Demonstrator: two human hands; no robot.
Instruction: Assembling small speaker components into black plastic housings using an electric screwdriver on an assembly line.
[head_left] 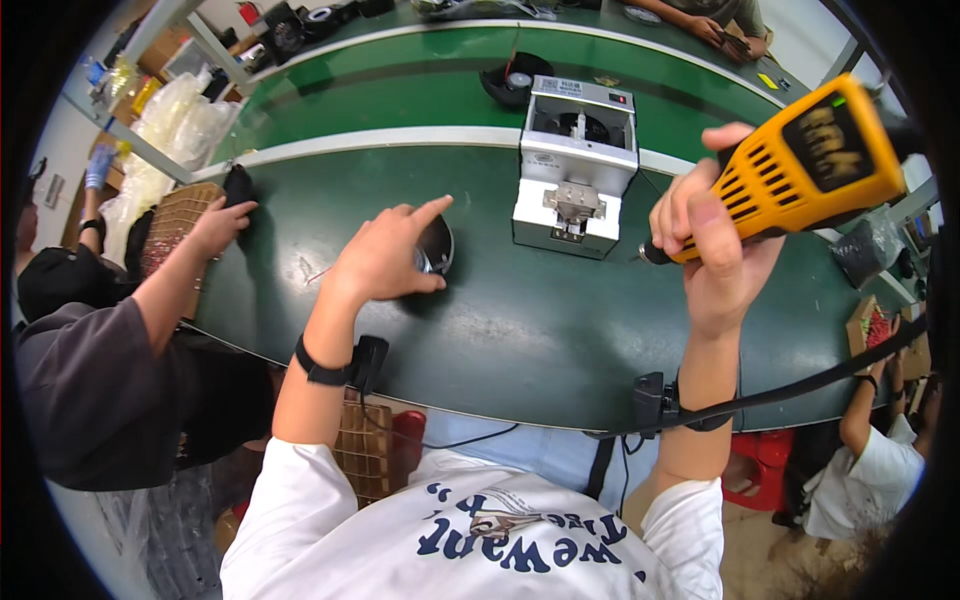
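My left hand (385, 257) is over the left-middle of the bench, around a round black part (437, 243). Its thumb lies by the part's near edge and its forefinger sticks out past the far edge; the hand hides the part's left side. Raised on the right, my right hand (715, 240) is wrapped round a yellow and black electric screwdriver (790, 165). The tool's bit points left and hangs above the bench. Between the hands, farther back, stands a white and grey screw feeder (578, 170), close to the screwdriver's tip.
The green bench (480, 350) has a raised shelf (400, 100) behind it, bearing another black round part (512, 82). At left, a co-worker's hand (225, 225) touches a dark piece near a wicker basket (180, 230). A black cable (800, 375) crosses my right forearm. Other people work at right and behind.
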